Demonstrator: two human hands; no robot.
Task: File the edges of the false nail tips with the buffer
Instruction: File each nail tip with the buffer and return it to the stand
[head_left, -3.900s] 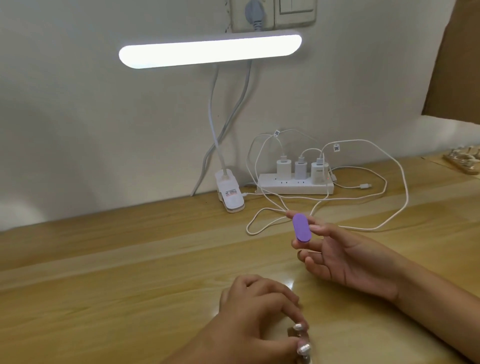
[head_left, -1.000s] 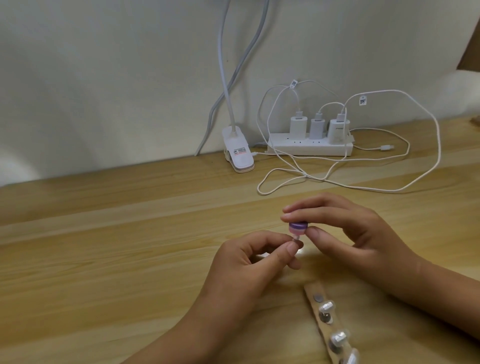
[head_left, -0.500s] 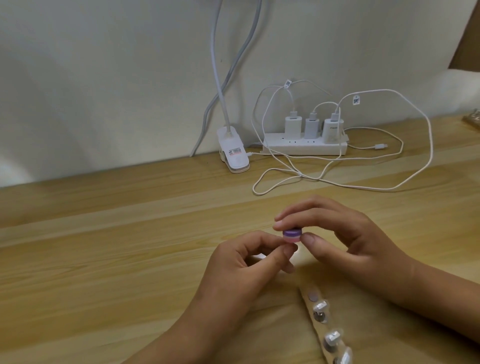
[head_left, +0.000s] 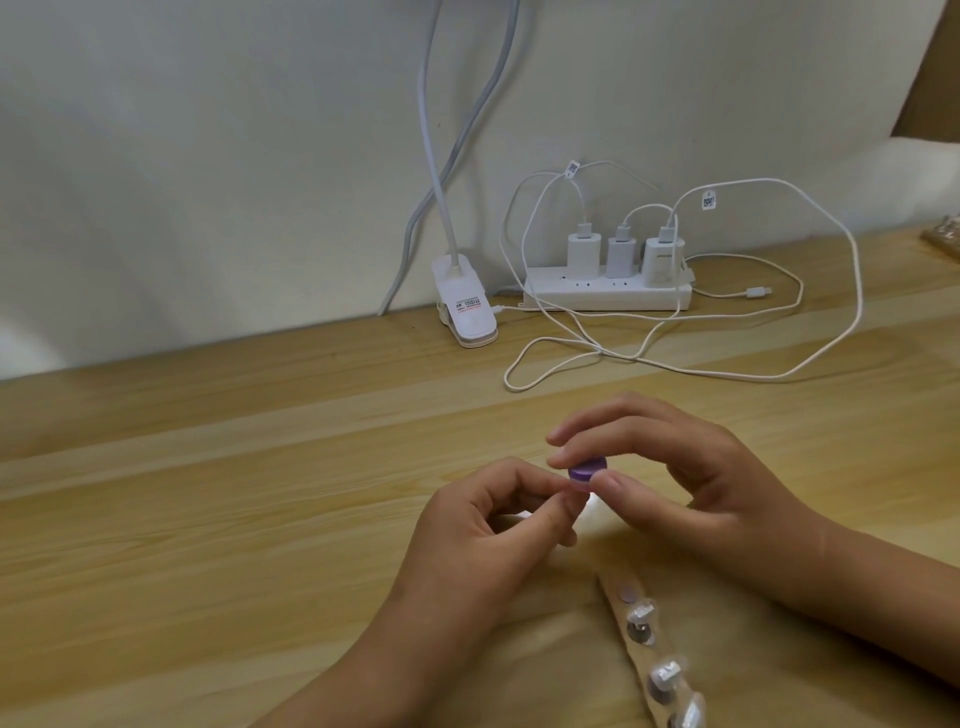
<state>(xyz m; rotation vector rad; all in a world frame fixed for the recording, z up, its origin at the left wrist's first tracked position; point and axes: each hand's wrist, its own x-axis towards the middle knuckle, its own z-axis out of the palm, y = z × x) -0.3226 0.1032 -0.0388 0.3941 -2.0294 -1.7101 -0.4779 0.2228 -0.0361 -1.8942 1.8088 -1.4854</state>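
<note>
A light wooden bench (head_left: 208, 519) is seen against a pale wall (head_left: 208, 156). At its back edge a white power strip with three white chargers (head_left: 608, 296) is set. White cables (head_left: 756, 292) are looped in front of it, and a white plastic lamp clamp (head_left: 467, 312) is placed just to its left. Towards the front edge, right of centre, the right hand (head_left: 691, 483) and left hand (head_left: 483, 535) are brought together. Between the forearms, a narrow wooden strip carrying shiny false nail tips (head_left: 649, 649) is laid, running off the front edge. A small purple oval buffer (head_left: 587, 470) is pinched between the right thumb and forefingers. Directly beneath it, the left thumb and forefinger are closed on something small, probably a single nail tip, though it is hidden by the fingertips.
</note>
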